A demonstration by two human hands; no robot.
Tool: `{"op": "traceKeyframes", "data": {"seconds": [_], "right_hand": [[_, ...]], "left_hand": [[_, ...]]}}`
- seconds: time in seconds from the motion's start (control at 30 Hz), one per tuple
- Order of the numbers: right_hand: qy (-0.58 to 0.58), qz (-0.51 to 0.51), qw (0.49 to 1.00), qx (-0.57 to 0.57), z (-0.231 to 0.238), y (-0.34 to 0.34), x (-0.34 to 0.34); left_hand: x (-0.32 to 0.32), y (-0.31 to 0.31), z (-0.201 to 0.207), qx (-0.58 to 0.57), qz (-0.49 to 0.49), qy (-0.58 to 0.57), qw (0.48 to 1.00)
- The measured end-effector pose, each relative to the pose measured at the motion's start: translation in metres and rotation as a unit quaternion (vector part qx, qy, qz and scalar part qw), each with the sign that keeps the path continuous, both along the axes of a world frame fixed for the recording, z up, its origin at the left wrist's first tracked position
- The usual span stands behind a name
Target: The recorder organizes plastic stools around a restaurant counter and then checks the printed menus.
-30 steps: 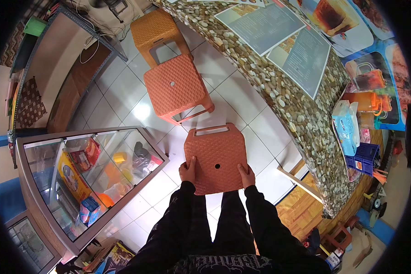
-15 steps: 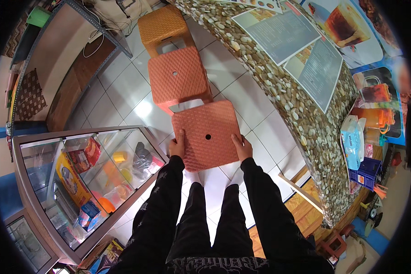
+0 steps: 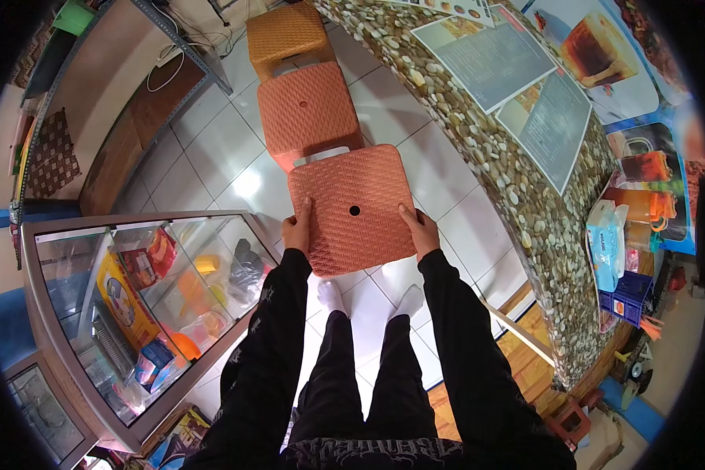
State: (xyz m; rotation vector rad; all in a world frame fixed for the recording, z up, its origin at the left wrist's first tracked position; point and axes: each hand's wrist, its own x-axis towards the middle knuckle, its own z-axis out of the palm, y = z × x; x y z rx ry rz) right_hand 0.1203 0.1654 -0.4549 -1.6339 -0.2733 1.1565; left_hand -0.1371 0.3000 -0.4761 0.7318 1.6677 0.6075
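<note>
A reddish-orange plastic stool (image 3: 351, 239) with a woven-pattern seat and a round centre hole is held level before me. My left hand (image 3: 297, 228) grips its left edge, thumb on top and the other fingers mostly hidden under the rim. On the opposite edge my right hand (image 3: 422, 230) holds it the same way. Just beyond stands a matching stool (image 3: 309, 106), partly covered by the held one. Farther off is a brownish-yellow stool (image 3: 286, 35). My feet in white socks show below the held stool, whose legs are hidden.
A glass display case (image 3: 145, 313) with packaged goods stands at left. Along the right curves a pebble-faced counter (image 3: 478, 157) bearing menu sheets (image 3: 552, 125), a tissue pack (image 3: 605, 243) and a purple basket (image 3: 628, 298). A metal-framed shelf (image 3: 204, 66) is at upper left, over white floor tiles (image 3: 247, 184).
The held stool and both my hands have moved forward, away from my body, and the stool looks a little higher. My feet show more clearly now. The grip is the same.
</note>
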Motion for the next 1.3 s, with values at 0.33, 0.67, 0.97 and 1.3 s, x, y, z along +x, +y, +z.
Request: {"op": "traceKeyframes", "data": {"seconds": [0.33, 0.67, 0.97, 1.3], "right_hand": [[-0.1, -0.016, 0.989, 0.103, 0.149, -0.021, -0.026], [-0.093, -0.102, 0.981, 0.138, 0.292, -0.099, -0.078], [-0.123, -0.118, 0.98, 0.101, 0.362, -0.219, -0.115], [-0.112, -0.151, 0.981, 0.051, 0.377, -0.381, -0.139]], "left_hand": [[-0.016, -0.025, 0.17, 0.185, -0.116, -0.098, 0.971], [-0.046, -0.091, 0.317, 0.214, -0.182, -0.102, 0.954], [-0.061, -0.176, 0.38, 0.227, -0.278, -0.067, 0.931], [-0.061, -0.306, 0.412, 0.259, -0.305, 0.0, 0.917]]}}
